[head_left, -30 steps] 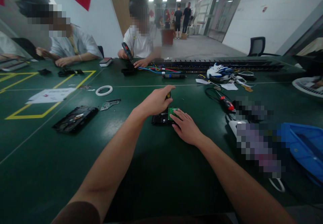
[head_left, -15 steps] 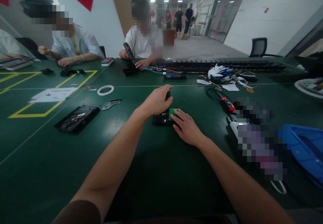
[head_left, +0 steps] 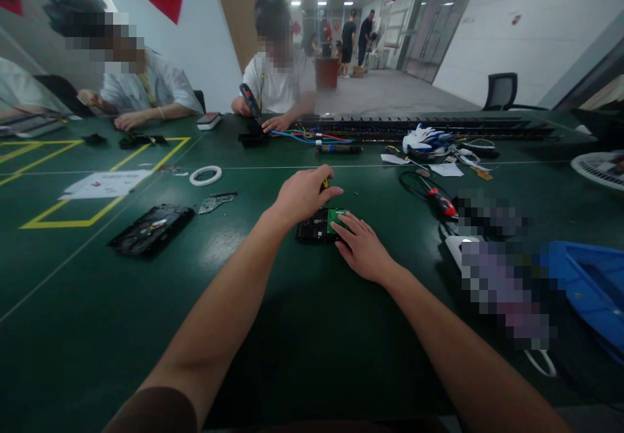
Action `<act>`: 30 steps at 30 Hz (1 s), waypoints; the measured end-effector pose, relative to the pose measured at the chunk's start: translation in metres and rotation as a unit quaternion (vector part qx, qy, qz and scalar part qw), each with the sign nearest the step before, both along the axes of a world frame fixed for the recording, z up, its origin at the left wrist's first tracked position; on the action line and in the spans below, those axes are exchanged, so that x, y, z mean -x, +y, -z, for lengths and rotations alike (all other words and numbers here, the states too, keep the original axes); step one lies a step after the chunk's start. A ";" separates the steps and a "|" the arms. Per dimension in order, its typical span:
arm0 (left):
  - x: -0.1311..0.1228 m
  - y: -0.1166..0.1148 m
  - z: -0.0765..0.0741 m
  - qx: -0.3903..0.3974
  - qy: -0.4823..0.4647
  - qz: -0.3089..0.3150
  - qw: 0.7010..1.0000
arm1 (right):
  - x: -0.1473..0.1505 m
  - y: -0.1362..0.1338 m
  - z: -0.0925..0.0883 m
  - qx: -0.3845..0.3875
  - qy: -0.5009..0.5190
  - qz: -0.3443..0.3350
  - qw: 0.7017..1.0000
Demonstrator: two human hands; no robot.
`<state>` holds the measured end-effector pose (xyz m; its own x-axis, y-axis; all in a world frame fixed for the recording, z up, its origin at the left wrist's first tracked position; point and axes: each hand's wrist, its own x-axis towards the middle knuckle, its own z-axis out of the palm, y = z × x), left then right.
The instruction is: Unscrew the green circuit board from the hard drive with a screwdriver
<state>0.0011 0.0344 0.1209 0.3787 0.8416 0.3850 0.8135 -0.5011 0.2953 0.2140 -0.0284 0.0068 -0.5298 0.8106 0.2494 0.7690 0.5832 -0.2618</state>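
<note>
Directly in front of me a black hard drive [head_left: 312,227] lies flat on the green table, a green circuit board [head_left: 334,216] on its right part. My left hand [head_left: 306,192] is above the drive's far side, fingers curled around the black-and-yellow handle of a screwdriver [head_left: 324,185]. Its shaft and tip are hidden behind the hand. My right hand [head_left: 361,246] rests on the board and the drive's right end, fingers spread and holding nothing.
An opened black drive [head_left: 151,228] and a loose circuit board [head_left: 217,203] lie left, near a white ring [head_left: 205,175]. To the right are a red-and-black screwdriver [head_left: 441,203] and a blue bin [head_left: 592,290]. Across the table a co-worker uses a power screwdriver [head_left: 250,100].
My left fingers have shifted around the screwdriver handle, the thumb now reaching further right and yellow showing on the handle. My right hand and the hard drive stay in place.
</note>
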 end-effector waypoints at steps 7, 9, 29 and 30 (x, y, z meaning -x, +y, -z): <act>-0.001 -0.006 -0.005 0.017 -0.026 0.080 0.996 | 0.001 -0.001 -0.005 0.011 -0.007 0.003 1.000; 0.000 -0.006 -0.006 0.014 -0.024 0.082 0.996 | 0.002 -0.001 -0.004 0.010 -0.001 0.003 1.000; 0.003 -0.002 -0.001 0.040 -0.056 0.071 0.995 | 0.001 0.000 -0.003 0.005 0.002 0.000 1.000; 0.003 -0.001 -0.001 0.043 -0.055 0.066 0.995 | 0.001 0.000 -0.003 0.005 0.003 0.000 1.000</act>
<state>-0.0016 0.0335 0.1214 0.4475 0.8193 0.3585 0.7023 -0.5701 0.4262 0.2133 -0.0288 0.0096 -0.5285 0.8130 0.2445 0.7673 0.5807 -0.2721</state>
